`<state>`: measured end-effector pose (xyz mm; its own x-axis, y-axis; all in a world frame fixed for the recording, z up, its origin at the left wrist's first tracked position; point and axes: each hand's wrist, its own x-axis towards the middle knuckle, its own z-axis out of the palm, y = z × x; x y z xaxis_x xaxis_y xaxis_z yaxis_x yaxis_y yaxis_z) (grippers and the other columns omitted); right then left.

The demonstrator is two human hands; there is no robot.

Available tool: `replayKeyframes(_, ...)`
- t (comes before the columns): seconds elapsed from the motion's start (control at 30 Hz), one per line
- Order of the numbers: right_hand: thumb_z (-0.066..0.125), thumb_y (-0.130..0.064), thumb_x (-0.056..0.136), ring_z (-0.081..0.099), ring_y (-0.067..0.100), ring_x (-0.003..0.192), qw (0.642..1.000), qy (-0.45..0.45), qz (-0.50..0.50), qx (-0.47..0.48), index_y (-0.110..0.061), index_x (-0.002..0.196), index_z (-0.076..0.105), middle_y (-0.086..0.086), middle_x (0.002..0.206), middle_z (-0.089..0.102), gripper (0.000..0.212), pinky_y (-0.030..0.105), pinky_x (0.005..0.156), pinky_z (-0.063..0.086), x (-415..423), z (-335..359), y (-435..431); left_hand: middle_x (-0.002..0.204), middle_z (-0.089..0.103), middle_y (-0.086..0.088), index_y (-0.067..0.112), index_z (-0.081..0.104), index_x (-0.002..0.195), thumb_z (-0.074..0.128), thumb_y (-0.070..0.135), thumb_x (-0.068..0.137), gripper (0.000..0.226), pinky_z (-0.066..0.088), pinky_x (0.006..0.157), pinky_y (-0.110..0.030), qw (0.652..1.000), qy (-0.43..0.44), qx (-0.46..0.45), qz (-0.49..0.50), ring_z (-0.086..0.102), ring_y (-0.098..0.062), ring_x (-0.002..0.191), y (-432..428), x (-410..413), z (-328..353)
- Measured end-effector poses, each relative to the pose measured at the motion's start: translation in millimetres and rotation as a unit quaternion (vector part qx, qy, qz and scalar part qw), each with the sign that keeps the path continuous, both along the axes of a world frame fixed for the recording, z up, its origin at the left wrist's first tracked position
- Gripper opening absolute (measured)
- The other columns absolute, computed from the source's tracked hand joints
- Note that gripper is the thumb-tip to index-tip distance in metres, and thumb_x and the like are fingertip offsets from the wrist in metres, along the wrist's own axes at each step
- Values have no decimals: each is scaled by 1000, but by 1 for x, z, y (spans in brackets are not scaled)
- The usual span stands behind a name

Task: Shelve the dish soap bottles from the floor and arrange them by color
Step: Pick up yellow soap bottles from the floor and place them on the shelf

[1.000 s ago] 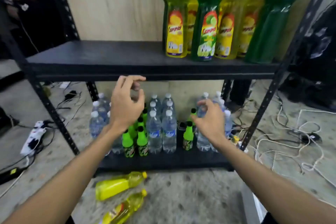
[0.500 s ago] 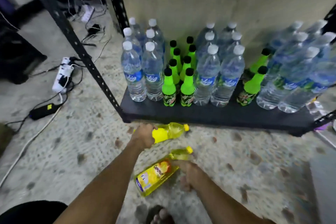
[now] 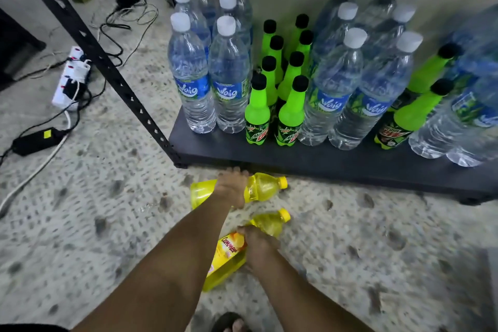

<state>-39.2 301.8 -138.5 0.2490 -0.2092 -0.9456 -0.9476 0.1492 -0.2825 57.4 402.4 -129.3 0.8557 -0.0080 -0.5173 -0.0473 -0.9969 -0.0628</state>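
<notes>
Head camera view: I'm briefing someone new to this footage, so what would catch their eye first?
Two yellow dish soap bottles lie on the floor, the left hand closed on the farther bottle and the right hand on the nearer bottle. Behind them, the bottom shelf is crowded with clear water bottles and bright green soda bottles.

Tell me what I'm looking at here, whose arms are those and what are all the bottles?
The camera sits on a person's head and looks down, so you see their own two arms. No robot here. The left hand grips one yellow soap bottle lying on the floor. The right hand grips the other yellow soap bottle nearer the person. Behind them is a low black shelf with clear water bottles and small green soda bottles standing on it. On the left, a white power strip and cables lie on the floor.
</notes>
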Motion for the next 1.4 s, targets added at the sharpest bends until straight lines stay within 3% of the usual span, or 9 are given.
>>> replayKeyframes(0.2,80,2,71,66,25,70,995,-91,16,22,-2,98,61,12,78,71,33,28,66,58,10,7,-48,128,50,-10,12,45,133,70,47,76,71,47,99,-40,998,-54,-34,6,54,-30,118,-6,-22,10)
replayKeyframes(0.3,90,-12,59,70,33,89,978,-182,54,-82,-9,109,53,14,94,70,62,46,84,59,25,51,-90,131,45,-11,8,40,133,70,51,74,80,36,107,-38,987,-92,-111,64,45,-30,126,-13,-28,53)
replayKeyframes(0.43,90,-25,53,67,33,90,929,-309,105,-176,-17,106,46,10,95,69,70,42,77,56,39,135,-153,133,53,-9,13,44,134,81,55,62,91,44,99,-35,963,-138,-185,139,52,-28,123,-33,-39,134)
replayKeyframes(0.63,91,-20,53,68,25,86,827,-507,114,-215,-22,102,46,-1,91,69,66,41,81,56,47,317,-229,114,68,4,27,59,120,80,59,52,78,51,85,-28,929,-252,-266,40,64,-18,105,-82,-54,324)
replayKeyframes(0.77,93,-25,58,62,10,77,762,-592,125,-232,-24,109,43,-6,91,67,71,26,62,47,42,437,-261,109,68,7,28,61,115,86,53,54,70,48,80,-25,880,-349,-323,19,64,-17,104,-113,-66,444)
replayKeyframes(0.87,94,-31,59,59,5,77,715,-638,138,-250,-28,113,43,-12,92,61,75,24,61,47,30,520,-278,104,71,10,28,64,112,90,52,52,69,50,82,-26,844,-396,-361,13,66,-12,99,-124,-70,526)
replayKeyframes(0.97,95,-33,56,65,20,100,679,-677,135,-251,-25,130,42,-2,108,66,91,40,89,56,23,594,-287,97,69,14,29,65,109,89,55,51,68,48,80,-24,805,-436,-402,19,65,-8,92,-131,-62,602)
replayKeyframes(1.07,96,-33,54,64,24,105,650,-706,113,-256,-24,127,43,2,112,66,91,46,95,54,32,651,-288,109,70,5,24,62,118,89,56,53,77,52,90,-34,777,-459,-429,36,64,-15,100,-140,-39,659)
replayKeyframes(1.4,94,-22,60,60,35,114,633,-705,144,-287,-11,132,38,12,121,58,92,53,94,54,125,735,-258,116,66,-2,21,59,117,93,46,53,77,52,83,-33,704,-509,-486,92,61,-21,102,-162,95,713)
